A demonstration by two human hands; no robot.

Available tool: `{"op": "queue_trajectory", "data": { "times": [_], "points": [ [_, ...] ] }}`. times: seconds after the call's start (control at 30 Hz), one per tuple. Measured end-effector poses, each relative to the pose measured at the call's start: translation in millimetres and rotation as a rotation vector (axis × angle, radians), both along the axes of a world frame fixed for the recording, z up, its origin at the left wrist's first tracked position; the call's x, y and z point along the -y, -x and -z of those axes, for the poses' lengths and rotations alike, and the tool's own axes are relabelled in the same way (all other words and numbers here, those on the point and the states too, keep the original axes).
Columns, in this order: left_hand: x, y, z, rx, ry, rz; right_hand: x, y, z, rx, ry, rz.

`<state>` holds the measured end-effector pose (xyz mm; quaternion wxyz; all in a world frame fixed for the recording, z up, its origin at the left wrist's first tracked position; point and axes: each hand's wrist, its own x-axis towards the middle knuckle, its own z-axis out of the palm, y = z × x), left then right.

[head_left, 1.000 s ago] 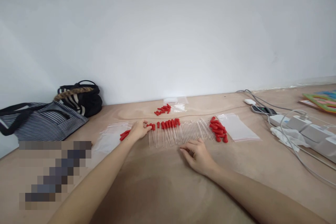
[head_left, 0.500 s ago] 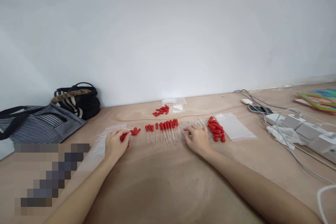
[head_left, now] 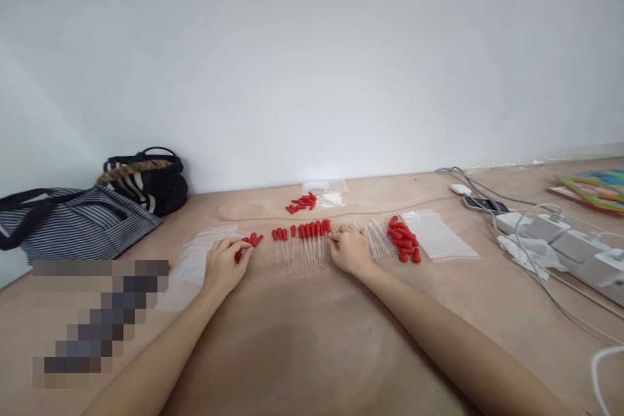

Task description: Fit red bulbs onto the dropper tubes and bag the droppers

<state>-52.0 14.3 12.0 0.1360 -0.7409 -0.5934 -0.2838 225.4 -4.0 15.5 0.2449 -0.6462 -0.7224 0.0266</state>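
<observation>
My left hand is closed, thumb and fingers pinched on a red rubber bulb. A few loose red bulbs lie by its fingertips. My right hand is closed at the right end of a row of glass droppers with red bulbs on their top ends. Its thumb and forefinger meet beside the last red-topped dropper; what they hold is too small to make out. Bare glass tubes lie side by side to the right of this hand, some partly hidden under it.
A pile of red bulbs lies beside a clear zip bag on the right. Smaller red bulbs sit near the wall. Plastic bags lie under my left forearm. Striped bags stand left; a power strip and cables are right.
My right hand has moved left from over the bare tubes to the end of the capped droppers, its fingers closing. My left hand has shifted slightly right, still at the red bulbs.
</observation>
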Motion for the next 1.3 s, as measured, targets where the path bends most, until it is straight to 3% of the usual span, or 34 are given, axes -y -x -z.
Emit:
{"op": "queue_trajectory", "data": {
  "times": [0.43, 0.77, 1.03, 1.17, 1.3],
  "points": [
    [-0.9, -0.4, 0.4, -0.068, -0.024, -0.004, -3.8, 1.1, -4.3, -0.024, 0.072, 0.11],
    [3.6, -11.6, -5.8, -0.128, 0.097, -0.203, -16.9, 16.7, -25.7, 0.016, 0.357, 0.186],
    [-14.7, -25.0, -10.7, -0.224, 0.097, -0.218, -27.4, 18.5, -29.1, -0.049, 0.478, 0.173],
    [-17.3, -29.6, -7.0, -0.161, 0.008, -0.169, -25.2, 12.1, -32.8, -0.074, 0.483, 0.152],
    [1.1, -40.3, 0.3, 0.029, -0.132, 0.082, -10.9, -10.0, -36.4, -0.12, 0.492, -0.023]
  ]
}}
